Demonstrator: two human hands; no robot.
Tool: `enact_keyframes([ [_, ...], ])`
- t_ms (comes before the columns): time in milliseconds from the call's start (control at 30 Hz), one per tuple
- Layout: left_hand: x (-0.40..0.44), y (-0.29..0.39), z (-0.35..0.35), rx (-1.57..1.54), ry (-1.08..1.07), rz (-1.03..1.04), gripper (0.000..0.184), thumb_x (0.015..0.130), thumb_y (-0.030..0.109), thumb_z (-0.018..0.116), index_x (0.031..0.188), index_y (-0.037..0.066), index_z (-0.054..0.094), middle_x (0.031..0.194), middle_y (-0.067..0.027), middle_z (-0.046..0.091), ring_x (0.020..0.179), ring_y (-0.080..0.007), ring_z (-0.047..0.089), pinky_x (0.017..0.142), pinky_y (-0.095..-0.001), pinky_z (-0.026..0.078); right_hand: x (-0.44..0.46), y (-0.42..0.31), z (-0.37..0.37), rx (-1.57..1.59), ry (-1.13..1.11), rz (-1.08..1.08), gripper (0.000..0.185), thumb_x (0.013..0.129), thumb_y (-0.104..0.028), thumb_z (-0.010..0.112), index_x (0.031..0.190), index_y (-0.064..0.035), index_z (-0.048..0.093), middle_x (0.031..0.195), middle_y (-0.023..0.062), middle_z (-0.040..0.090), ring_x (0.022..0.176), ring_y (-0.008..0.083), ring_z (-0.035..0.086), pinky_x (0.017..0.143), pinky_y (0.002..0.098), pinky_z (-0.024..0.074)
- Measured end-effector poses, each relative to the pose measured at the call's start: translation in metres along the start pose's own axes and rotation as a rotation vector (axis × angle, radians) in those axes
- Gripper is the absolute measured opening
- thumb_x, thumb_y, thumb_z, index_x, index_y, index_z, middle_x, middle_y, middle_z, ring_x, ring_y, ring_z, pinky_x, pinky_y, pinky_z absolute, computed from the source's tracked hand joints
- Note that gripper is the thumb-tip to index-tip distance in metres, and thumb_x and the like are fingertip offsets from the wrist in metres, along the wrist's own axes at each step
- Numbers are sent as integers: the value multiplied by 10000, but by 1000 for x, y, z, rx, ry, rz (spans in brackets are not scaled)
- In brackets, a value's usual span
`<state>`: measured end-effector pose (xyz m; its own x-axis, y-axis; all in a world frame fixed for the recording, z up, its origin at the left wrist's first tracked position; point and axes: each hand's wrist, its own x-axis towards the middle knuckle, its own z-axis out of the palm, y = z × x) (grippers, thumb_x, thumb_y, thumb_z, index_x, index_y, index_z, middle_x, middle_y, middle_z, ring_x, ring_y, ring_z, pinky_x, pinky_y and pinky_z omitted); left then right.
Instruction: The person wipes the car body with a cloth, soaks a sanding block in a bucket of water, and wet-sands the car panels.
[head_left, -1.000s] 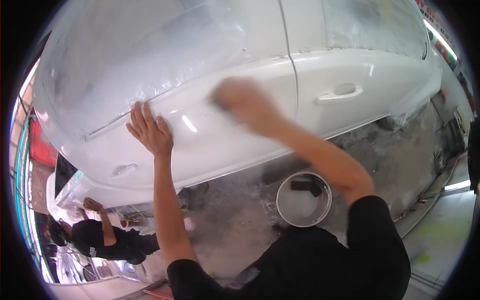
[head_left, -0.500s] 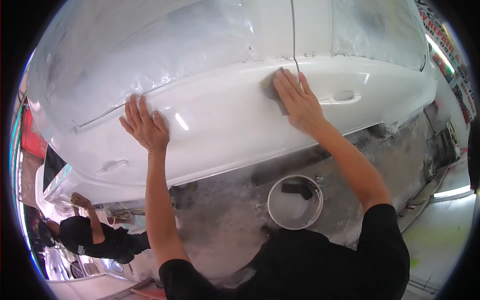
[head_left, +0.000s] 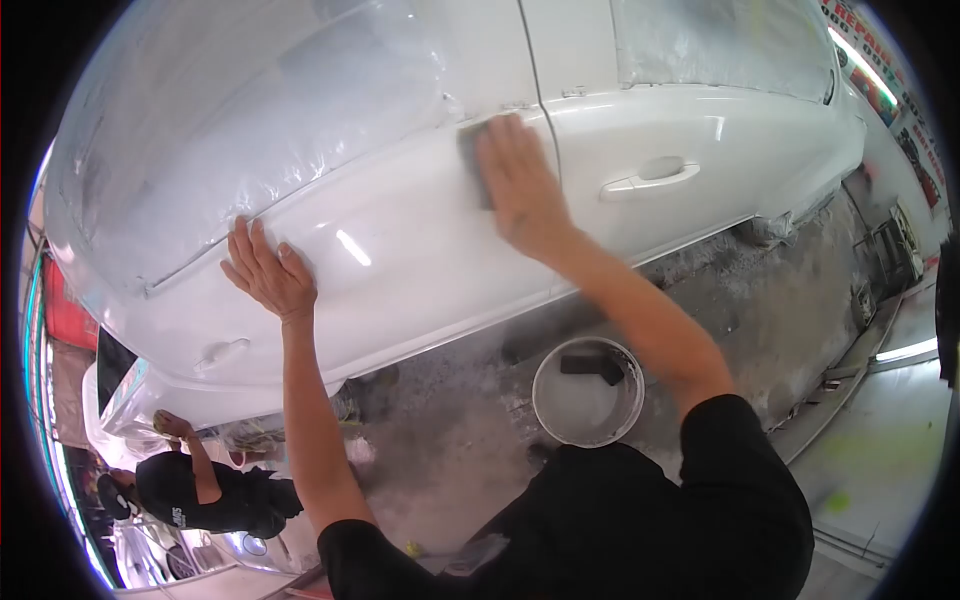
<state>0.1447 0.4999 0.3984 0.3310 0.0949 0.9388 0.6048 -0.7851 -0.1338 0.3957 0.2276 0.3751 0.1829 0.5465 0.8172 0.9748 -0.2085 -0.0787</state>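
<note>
A white car body [head_left: 420,260] fills the upper part of the view, its windows covered with cloudy plastic film [head_left: 300,110]. My left hand [head_left: 270,268] lies on the door panel just under the film's edge, fingers spread, holding nothing. Against the upper door panel, left of the vertical door gap, my right hand [head_left: 522,185] presses a dark grey pad [head_left: 474,160]. The pad shows at the left side of the fingers; the hand is slightly blurred. A door handle [head_left: 650,181] is right of that hand.
On the grey floor [head_left: 440,430] below the car stands a round white bucket [head_left: 588,425] with dark blocks [head_left: 590,364] at its rim. At the lower left a co-worker [head_left: 200,490] in black holds a small yellowish item by the car. Signs [head_left: 870,45] hang at upper right.
Over the last half second my right hand and the pad have moved left along the panel, away from the door gap. My left hand remains on the panel. The camera view has shifted slightly.
</note>
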Motion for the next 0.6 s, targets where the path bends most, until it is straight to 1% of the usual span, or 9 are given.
enact_keyframes([
  [33,0,1,-1,3,1,-1,461,1047,285,386,1419,60,542,1531,-149,511,1449,-358,418,1219,-570,136,5,-5,-2,23,25,-3,592,877,-30,538,1437,126,425,1534,330,399,1460,500,342,1234,572,235],
  [133,3,-1,0,-5,7,26,467,1048,285,382,1426,57,533,1536,-150,505,1447,-358,419,1218,-570,138,-21,22,-20,-30,-3,24,580,886,-38,525,1433,130,428,1530,329,404,1453,499,350,1236,557,238],
  [167,2,0,1,-5,14,21,470,1048,286,380,1429,55,529,1537,-150,503,1447,-358,419,1217,-572,140,-21,29,-17,-21,27,35,580,885,-39,528,1431,129,429,1530,326,406,1454,493,353,1234,558,240],
  [233,1,0,-1,1,3,30,476,1050,292,375,1435,54,523,1539,-149,500,1447,-358,418,1215,-574,142,-14,18,-15,26,79,84,582,882,-40,535,1429,128,433,1529,321,410,1454,483,359,1231,559,243],
  [267,1,0,-2,2,-3,33,478,1052,298,373,1436,55,521,1540,-149,498,1448,-358,416,1214,-574,144,-4,16,-14,5,79,100,588,866,-28,549,1423,127,439,1520,312,423,1448,474,371,1222,560,260],
  [367,-2,0,-3,9,-8,36,483,1059,319,367,1435,58,522,1541,-151,495,1449,-358,415,1211,-573,150,-15,19,-16,30,39,104,579,872,-33,542,1420,125,446,1512,307,437,1444,469,382,1220,554,273],
  [467,0,-2,0,13,-5,29,483,1061,331,370,1428,59,527,1540,-154,496,1448,-358,416,1211,-571,152,-23,27,-16,-16,53,51,575,863,-17,548,1415,121,460,1503,302,453,1435,462,401,1209,565,286],
  [567,-4,1,0,0,-10,29,480,1060,332,373,1421,59,534,1535,-157,501,1444,-359,421,1210,-570,153,1,26,-16,31,93,89,580,849,-10,576,1407,116,475,1495,291,469,1428,450,419,1189,591,300],
  [600,-1,0,1,0,4,29,479,1059,331,373,1419,59,536,1533,-157,503,1443,-359,424,1210,-570,154,-6,27,-17,1,88,76,579,847,-13,582,1402,116,480,1488,289,475,1418,449,429,1184,591,306],
])
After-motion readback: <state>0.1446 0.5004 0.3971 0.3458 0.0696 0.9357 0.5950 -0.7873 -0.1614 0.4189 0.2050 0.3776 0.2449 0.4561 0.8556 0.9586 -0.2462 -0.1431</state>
